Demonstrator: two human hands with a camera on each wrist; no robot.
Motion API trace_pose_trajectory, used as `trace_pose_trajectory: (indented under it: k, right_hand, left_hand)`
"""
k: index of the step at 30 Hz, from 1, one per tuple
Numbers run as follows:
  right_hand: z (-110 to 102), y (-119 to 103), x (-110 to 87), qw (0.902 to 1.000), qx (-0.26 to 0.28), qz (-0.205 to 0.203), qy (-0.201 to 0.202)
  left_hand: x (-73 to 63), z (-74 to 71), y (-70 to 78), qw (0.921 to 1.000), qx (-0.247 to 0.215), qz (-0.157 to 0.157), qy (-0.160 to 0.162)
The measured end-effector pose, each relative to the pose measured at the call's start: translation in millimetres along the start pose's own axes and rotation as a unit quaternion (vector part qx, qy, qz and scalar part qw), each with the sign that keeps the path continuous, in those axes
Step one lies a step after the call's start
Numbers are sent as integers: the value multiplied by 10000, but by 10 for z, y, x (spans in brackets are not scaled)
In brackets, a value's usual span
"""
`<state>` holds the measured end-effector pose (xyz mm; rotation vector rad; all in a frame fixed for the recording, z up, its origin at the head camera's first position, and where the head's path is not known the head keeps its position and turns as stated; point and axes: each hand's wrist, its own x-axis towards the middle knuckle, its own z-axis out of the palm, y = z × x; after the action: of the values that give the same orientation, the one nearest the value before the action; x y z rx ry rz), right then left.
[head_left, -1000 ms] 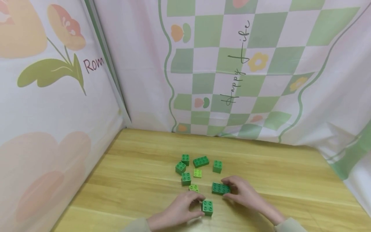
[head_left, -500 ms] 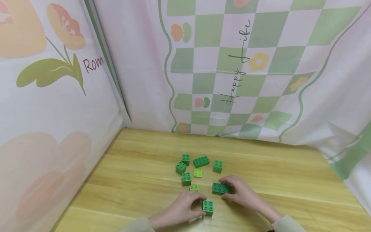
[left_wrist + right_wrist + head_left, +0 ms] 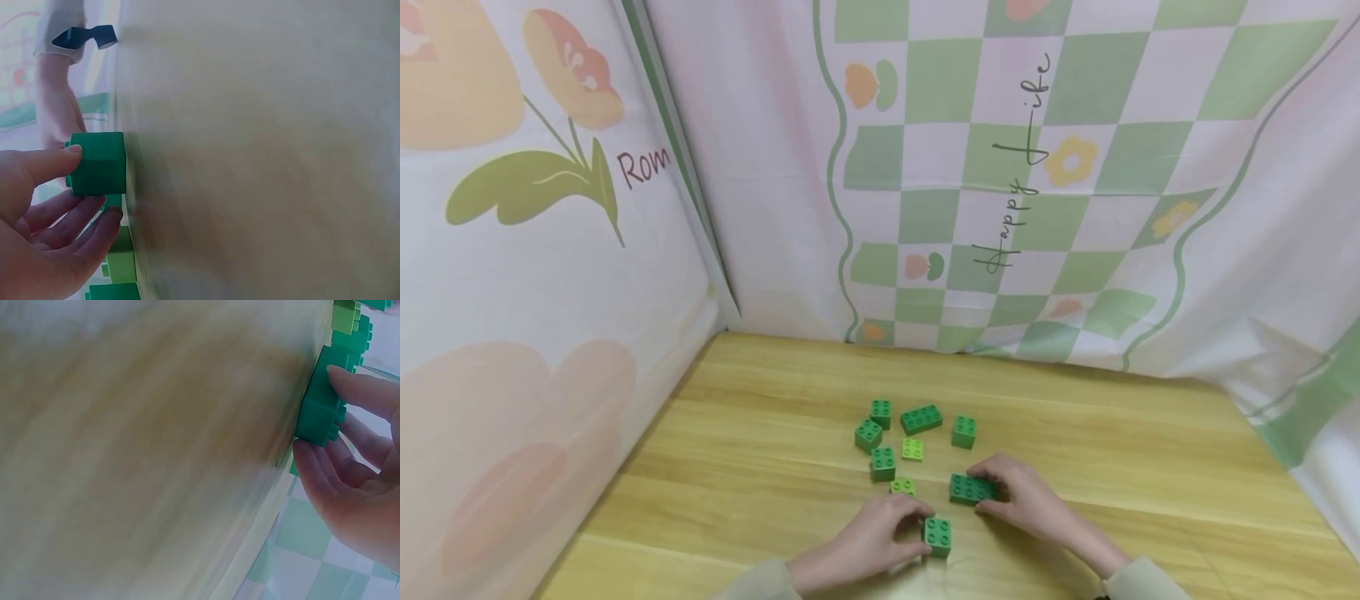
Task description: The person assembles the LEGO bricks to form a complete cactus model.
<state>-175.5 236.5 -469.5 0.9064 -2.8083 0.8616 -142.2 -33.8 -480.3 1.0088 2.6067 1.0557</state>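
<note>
Near the front of the table, my left hand (image 3: 871, 535) pinches a square green toy building brick (image 3: 937, 536) with four studs on top; the left wrist view has the thumb against this brick (image 3: 100, 164) and fingers on its far side. To the right and farther back, my right hand (image 3: 1028, 502) grips a longer, darker green brick (image 3: 966, 488) by its right end, which the fingers partly cover. In the right wrist view the thumb lies on the side of that long brick (image 3: 320, 400). Both bricks are at the tabletop, apart from each other.
Behind the hands lie a light green brick (image 3: 902, 486) partly hidden by my left hand, a flat lime brick (image 3: 912, 450), a long green brick (image 3: 921, 419), a square brick (image 3: 964, 432) and several more at left (image 3: 883, 463). Patterned curtains (image 3: 925, 317) border the wooden table (image 3: 737, 467).
</note>
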Motion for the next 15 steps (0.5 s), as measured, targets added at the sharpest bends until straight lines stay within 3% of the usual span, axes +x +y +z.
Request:
trace_pose_trajectory:
  k: [15]
  right_hand:
    - [-20, -8, -13, 9999, 119, -12, -94]
  left_hand:
    - [13, -16, -28, 9999, -43, -75, 64]
